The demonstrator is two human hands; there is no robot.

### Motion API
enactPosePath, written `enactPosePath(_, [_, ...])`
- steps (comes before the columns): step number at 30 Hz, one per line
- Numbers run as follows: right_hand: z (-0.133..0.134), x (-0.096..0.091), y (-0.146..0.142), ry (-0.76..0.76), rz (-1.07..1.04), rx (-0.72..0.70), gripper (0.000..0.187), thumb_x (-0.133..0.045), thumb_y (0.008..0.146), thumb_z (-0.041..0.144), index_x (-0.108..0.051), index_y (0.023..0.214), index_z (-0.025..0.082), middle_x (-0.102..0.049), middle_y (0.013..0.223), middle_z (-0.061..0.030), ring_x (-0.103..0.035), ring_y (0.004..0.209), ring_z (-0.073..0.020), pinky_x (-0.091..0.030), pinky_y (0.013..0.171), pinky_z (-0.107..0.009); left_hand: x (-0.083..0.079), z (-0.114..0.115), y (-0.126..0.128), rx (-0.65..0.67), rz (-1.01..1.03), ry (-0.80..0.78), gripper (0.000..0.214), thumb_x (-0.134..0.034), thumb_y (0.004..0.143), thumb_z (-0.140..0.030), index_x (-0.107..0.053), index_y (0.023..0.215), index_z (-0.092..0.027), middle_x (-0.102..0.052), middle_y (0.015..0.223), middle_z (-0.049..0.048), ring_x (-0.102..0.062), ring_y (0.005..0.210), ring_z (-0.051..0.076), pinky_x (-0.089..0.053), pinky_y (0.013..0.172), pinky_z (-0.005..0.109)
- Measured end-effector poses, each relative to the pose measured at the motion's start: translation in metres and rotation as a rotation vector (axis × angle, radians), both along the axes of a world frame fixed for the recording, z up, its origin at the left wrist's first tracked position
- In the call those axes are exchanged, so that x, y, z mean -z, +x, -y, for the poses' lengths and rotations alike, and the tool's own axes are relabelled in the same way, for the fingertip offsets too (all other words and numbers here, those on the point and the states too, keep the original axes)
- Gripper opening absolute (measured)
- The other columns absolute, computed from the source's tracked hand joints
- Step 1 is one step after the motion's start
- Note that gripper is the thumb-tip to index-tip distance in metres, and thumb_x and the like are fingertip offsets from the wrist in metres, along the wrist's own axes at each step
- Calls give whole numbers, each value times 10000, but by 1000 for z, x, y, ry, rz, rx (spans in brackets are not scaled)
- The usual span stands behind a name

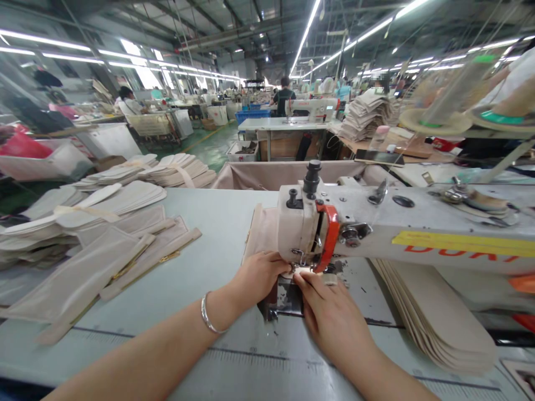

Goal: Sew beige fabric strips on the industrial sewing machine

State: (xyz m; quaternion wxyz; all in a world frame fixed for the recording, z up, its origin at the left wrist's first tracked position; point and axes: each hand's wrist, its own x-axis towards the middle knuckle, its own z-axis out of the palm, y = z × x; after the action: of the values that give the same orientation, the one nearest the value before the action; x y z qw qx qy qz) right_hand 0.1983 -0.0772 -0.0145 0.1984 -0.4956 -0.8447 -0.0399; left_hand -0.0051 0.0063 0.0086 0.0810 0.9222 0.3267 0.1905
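Note:
A beige fabric piece lies under the head of the sewing machine, spreading out behind and to the left of the needle area. My left hand, with a silver bangle on its wrist, is closed on the fabric just left of the presser foot. From the front right, my right hand pinches the near edge of the cloth, its fingertips close to the foot. My fingers hide most of that edge and the needle.
Beige panels with zippers lie on the table at left, beside bundled stacks of panels. A stack of long beige panels sits under the machine arm at right. Behind the table is a fabric-lined bin. Thread cones stand at right.

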Motion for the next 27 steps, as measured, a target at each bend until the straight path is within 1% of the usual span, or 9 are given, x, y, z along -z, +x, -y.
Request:
enactPosePath(3, [0, -2, -2, -8, 6, 10, 444, -452, 923, 104, -515, 1362, 123, -537, 1324, -109, -516, 1055, -298, -428, 905, -459, 1, 0, 0, -15, -9, 8, 282, -475, 928, -77, -704, 1019, -214, -719, 1080, 25, -660, 1021, 199, -519, 947, 331])
enactPosePath(7, [-1, -3, -4, -40, -2, 26, 454, -454, 927, 103, -497, 1378, 130, -521, 1338, -103, -506, 1027, -288, -429, 881, -447, 2, -3, 1, -46, -39, 27, 262, -499, 918, -91, -714, 1007, -212, -728, 1044, 35, -672, 966, 208, -544, 884, 337])
enactPosePath(12, [-1, -5, -5, -77, -38, 18, 449, -458, 926, 102, -497, 1373, 121, -531, 1314, -116, -490, 1027, -290, -414, 904, -461, 4, -6, 1, -67, -33, 13, 255, -529, 903, -91, -729, 1006, -211, -728, 1054, 34, -667, 990, 225, -531, 924, 359])
enactPosePath(15, [1, -6, -4, -85, -70, 10, 436, -463, 923, 101, -508, 1357, 118, -543, 1294, -115, -489, 1030, -295, -413, 900, -469, 4, -5, 0, -78, -18, 20, 267, -530, 888, -74, -737, 984, -213, -734, 1034, 32, -673, 966, 228, -541, 901, 362])
enactPosePath(18, [1, -7, -6, -85, -91, 8, 405, -487, 913, 99, -546, 1312, 139, -573, 1233, -100, -491, 1039, -286, -414, 919, -451, 4, -3, -1, -53, 20, 10, 286, -516, 880, -51, -739, 962, -210, -740, 1006, 30, -685, 928, 208, -553, 870, 337])
enactPosePath(20, [1, -8, -7, -86, -101, 5, 395, -500, 905, 93, -561, 1290, 156, -584, 1209, -92, -502, 1032, -271, -422, 922, -431, 5, -2, -2, -28, 51, -4, 301, -507, 879, -40, -738, 973, -208, -739, 1021, 29, -684, 946, 195, -548, 884, 320])
enactPosePath(23, [6, -16, -9, -85, -111, 15, 386, -518, 905, 94, -566, 1282, 162, -597, 1189, -90, -517, 1049, -254, -427, 938, -415, 4, -3, -4, -74, 57, -43, 319, -508, 881, -45, -744, 997, -226, -736, 1031, 23, -689, 936, 189, -553, 870, 315])
enactPosePath(25, [16, -27, -3, -92, -112, 12, 337, -549, 905, 116, -601, 1227, 199, -622, 1144, -54, -538, 1037, -223, -432, 947, -380, 3, -5, -6, -121, 47, -89, 301, -520, 902, -90, -747, 1018, -250, -739, 1010, 15, -697, 894, 187, -566, 828, 314])
enactPosePath(27, [30, -40, 12, -101, -153, 15, 274, -554, 915, 138, -631, 1156, 241, -640, 1088, -13, -556, 1008, -189, -437, 941, -338, 2, -7, -7, -137, 47, -108, 246, -542, 927, -178, -744, 1035, -266, -740, 1004, 13, -695, 893, 196, -570, 821, 325])
